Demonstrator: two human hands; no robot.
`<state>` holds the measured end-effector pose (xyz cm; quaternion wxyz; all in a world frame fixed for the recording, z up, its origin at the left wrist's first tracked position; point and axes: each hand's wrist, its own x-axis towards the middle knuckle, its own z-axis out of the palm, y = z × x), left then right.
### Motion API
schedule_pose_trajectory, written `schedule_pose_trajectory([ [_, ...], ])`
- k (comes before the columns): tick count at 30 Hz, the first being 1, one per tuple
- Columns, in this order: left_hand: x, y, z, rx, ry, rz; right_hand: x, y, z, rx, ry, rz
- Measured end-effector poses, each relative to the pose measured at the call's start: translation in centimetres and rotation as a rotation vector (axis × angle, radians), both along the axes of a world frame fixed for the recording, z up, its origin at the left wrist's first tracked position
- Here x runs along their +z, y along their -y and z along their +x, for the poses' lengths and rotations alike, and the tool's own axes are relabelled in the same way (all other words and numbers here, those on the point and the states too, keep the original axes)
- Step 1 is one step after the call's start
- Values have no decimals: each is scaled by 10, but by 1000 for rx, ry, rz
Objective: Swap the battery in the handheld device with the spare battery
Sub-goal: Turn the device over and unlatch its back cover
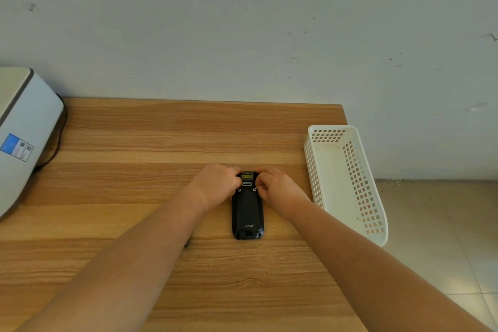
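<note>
Head view: the handheld device (248, 210) is being held face down at centre frame on the counter (161, 143), long axis running toward the wall. Its far end is being pinched by left hand (215, 186) and right hand (277, 191), fingers curled on either side.

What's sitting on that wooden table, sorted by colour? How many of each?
Black: 1, the handheld device, lying back up, gripped at its far end by the left hand and right hand.
White: 2, the slotted plastic basket and the machine at the left edge.
Total: 3. No loose spare battery shows.
</note>
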<state>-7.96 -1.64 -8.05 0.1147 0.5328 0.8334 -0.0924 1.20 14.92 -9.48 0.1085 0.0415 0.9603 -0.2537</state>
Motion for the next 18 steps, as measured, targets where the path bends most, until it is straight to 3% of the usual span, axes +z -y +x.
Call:
schedule_pose_trajectory([
  [11, -3, 14, -6, 162, 237, 201, -6, 0, 2, -13, -21, -17],
  [18, 1, 12, -3, 138, 204, 181, -7, 0, 2, -26, -25, -40],
])
